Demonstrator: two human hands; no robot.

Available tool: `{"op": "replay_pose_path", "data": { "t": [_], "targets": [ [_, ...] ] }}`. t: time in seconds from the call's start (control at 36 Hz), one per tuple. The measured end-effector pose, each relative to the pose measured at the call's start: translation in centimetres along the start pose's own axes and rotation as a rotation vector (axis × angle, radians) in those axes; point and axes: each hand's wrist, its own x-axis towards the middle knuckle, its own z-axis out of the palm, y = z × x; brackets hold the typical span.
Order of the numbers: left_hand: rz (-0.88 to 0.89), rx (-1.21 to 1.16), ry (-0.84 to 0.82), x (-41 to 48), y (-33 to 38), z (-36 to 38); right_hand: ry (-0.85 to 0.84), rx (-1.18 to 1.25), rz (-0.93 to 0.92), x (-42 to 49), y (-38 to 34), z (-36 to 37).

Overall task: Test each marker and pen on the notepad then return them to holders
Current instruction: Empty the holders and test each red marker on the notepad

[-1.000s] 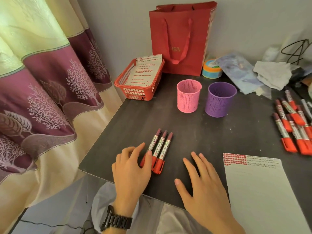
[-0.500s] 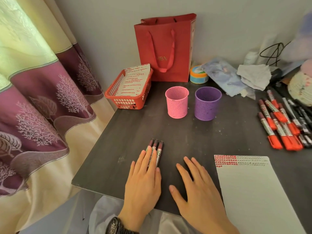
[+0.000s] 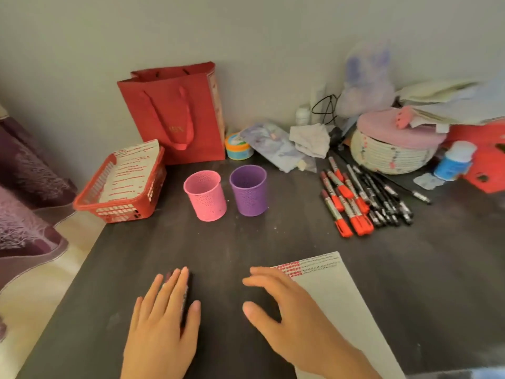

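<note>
My left hand (image 3: 164, 321) lies flat with straight fingers on a small bunch of red markers (image 3: 188, 294), which it almost wholly covers. My right hand (image 3: 289, 315) hovers open over the dark table, its fingers reaching the left edge of the white notepad (image 3: 347, 318). The notepad's top carries rows of red test marks. A pink mesh holder (image 3: 205, 195) and a purple mesh holder (image 3: 249, 193) stand side by side mid-table. Several red-capped markers (image 3: 345, 203) and black pens (image 3: 385, 201) lie in a row at the right.
A red basket (image 3: 90, 206) holding a marked sheet sits at the left, a red paper bag (image 3: 175, 113) behind it against the wall. A woven basket with a pink lid (image 3: 390, 151), a blue-white bottle (image 3: 453, 160), cloths and papers crowd the back right. The table's left edge meets a curtain (image 3: 24, 214).
The view swung right, showing more of the table's right side. My left hand slid over the red markers and now covers them. My right hand lifted and moved toward the notepad.
</note>
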Motion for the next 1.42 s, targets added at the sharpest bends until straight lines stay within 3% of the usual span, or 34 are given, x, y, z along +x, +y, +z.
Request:
{"op": "replay_pose_path", "data": {
  "t": [0.11,0.19,0.36,0.53,0.75,0.86,1.17,1.25,1.42],
  "targets": [
    [0.147,-0.074,0.032,2.9,3.6,0.1,0.215,-0.082,0.068,-0.9,3.7,-6.2],
    [0.252,-0.099,-0.066,5.2,7.6,1.2,0.28,-0.246,0.134,-2.0,7.0,-9.7],
    [0.506,-0.104,-0.223,9.9,17.2,4.3,0.229,-0.409,0.172,-4.2,10.3,-10.8],
    [0.583,-0.031,-0.343,13.3,23.5,7.2,0.188,-0.539,0.198,-3.7,10.0,-10.4],
    [0.448,0.046,-0.393,15.5,23.5,8.2,0.189,-0.58,0.228,-4.1,10.5,-10.2],
    [0.379,-0.01,-0.402,15.4,21.3,7.5,0.096,-0.522,0.216,-4.0,11.0,-10.0],
    [0.066,-0.861,-0.36,7.6,12.4,2.4,0.144,-0.559,0.205,-4.3,10.9,-9.5],
    [-0.021,-0.972,-0.36,4.7,10.8,1.3,0.167,-0.51,0.228,-4.3,10.1,-9.6],
    [-0.093,-1.198,-0.382,0.4,8.8,0.7,0.384,-0.017,0.268,-4.6,6.3,-8.8]
  ]
}}
